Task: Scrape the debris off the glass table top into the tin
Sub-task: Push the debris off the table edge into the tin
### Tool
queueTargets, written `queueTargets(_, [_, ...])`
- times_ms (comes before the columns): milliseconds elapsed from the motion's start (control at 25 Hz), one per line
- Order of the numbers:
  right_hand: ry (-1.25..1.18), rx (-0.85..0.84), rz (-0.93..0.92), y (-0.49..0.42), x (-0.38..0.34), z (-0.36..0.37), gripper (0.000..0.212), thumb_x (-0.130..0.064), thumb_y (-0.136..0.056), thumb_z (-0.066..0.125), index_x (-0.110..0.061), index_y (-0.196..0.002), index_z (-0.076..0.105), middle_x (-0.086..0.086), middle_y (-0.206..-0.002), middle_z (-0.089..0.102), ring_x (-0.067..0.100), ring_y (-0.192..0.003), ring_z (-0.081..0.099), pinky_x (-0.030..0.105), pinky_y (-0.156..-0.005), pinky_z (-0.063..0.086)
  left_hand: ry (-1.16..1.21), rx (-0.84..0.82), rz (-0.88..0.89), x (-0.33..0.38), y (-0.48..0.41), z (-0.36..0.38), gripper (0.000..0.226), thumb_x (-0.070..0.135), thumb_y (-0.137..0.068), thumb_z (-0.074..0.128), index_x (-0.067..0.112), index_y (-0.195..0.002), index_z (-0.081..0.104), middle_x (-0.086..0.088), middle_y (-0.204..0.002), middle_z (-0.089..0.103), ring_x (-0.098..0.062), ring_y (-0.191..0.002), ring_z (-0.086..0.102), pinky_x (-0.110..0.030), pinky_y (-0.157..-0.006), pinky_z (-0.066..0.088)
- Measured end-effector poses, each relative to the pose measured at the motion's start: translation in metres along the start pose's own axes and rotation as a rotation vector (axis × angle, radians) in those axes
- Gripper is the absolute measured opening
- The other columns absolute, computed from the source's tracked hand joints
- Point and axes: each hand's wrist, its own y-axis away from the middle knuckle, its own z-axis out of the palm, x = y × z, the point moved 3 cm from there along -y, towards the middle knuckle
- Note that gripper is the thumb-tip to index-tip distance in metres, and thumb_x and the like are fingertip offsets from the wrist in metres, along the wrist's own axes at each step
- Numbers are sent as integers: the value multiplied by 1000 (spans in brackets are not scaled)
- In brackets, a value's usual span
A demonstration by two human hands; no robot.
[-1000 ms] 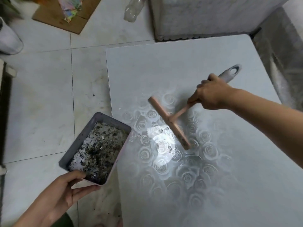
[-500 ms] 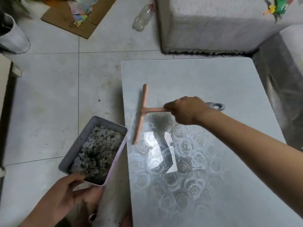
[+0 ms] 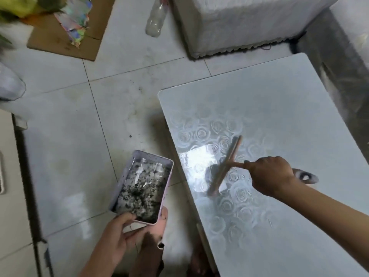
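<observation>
The glass table top (image 3: 275, 108) with an etched rose pattern fills the right side. My right hand (image 3: 271, 176) grips the handle of a pinkish T-shaped scraper (image 3: 225, 166), whose blade lies slanted on the glass a short way in from the left edge; its grey looped handle end sticks out behind the hand. My left hand (image 3: 127, 232) holds the near end of a rectangular tin (image 3: 142, 188), thumb inside the rim. The tin holds dark and white debris and hangs over the floor just left of the table edge. I make out no loose debris on the glass.
Tiled floor lies to the left, with dark specks. A white foam box (image 3: 239, 23) stands beyond the table, a plastic bottle (image 3: 156, 21) beside it. Cardboard (image 3: 65, 39) with crumpled foil lies at the top left. A white container (image 3: 10, 84) stands at the left edge.
The scraper blade has moved right, away from the table's left edge, and now slants. The tin has shifted slightly away from the edge. The view has swung left and down.
</observation>
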Motion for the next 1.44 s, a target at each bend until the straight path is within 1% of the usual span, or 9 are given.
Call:
queueTargets(160, [-137, 91, 20, -49, -43, -50, 64, -14, -93, 39, -44, -146, 20, 1, -112, 63, 21, -102, 62, 29, -69, 33, -50, -2, -9, 36, -7, 11, 14, -3, -91, 47, 0, -78, 49, -10, -80, 51, -48, -77, 63, -47, -49, 57])
queueTargets(280, [-180, -10, 56, -44, -39, -30, 66, -12, -93, 39, -40, -148, 16, -1, -115, 62, 21, -104, 61, 29, -70, 34, -83, -45, 4, 56, -15, 24, 5, -3, -91, 48, -3, -91, 53, -12, -92, 54, -43, -60, 68, -48, -50, 57])
queueTargets(440, [-194, -158, 75, 7, -14, -2, 62, -13, -93, 38, -39, -147, 20, 2, -116, 63, 22, -106, 61, 31, -76, 41, -156, -100, 31, 62, -13, 44, 10, -6, -88, 48, -3, -95, 55, -13, -87, 62, -40, -68, 69, -45, -53, 59])
queueTargets(640, [-252, 76, 65, -83, -5, -79, 64, -16, -94, 40, -49, -145, 20, 5, -125, 59, 26, -108, 59, 31, -71, 39, -108, -103, -3, 63, -16, 56, 10, -4, -87, 50, -1, -95, 56, -17, -102, 58, -48, -80, 67, -51, -56, 58])
queueTargets(840, [-204, 42, 37, -112, -18, -84, 65, -11, -95, 38, -39, -149, 17, 6, -126, 58, 27, -111, 58, 32, -70, 39, -74, -105, 39, 72, -25, 57, 11, -3, -87, 51, -4, -96, 57, -16, -75, 71, -46, -75, 69, -49, -54, 59])
queueTargets(1040, [-179, -124, 34, -37, 1, -14, 65, -8, -93, 41, -26, -150, 17, 5, -119, 61, 24, -110, 60, 31, -75, 45, -34, -103, 51, 83, -10, 65, 14, -1, -90, 48, 3, -77, 51, -13, -80, 54, -46, -65, 68, -55, -58, 55])
queueTargets(1200, [-139, -190, 48, -37, 23, -27, 56, -13, -93, 39, -35, -144, 35, 4, -120, 60, 22, -107, 60, 31, -77, 46, -39, -149, 44, 92, 8, 72, 7, -1, -88, 49, 3, -84, 53, -16, -92, 55, -46, -69, 68, -54, -61, 56])
queueTargets(1320, [-345, -119, -51, -70, 30, -65, 75, -10, -90, 42, -49, -147, 14, 6, -131, 55, 27, -109, 58, 33, -76, 47, -37, -186, 84, 102, 13, 75, 8, -3, -86, 49, 4, -87, 54, -16, -95, 57, -39, -72, 71, -55, -62, 57])
queueTargets(1440, [-584, -21, -140, -116, 15, -104, 58, -7, -86, 48, -19, -142, 37, 12, -128, 56, 31, -113, 55, 32, -83, 45, -1, -197, 114, 108, 11, 74, 8, -2, -86, 50, 5, -85, 53, -15, -92, 57, -37, -85, 67, -53, -60, 58])
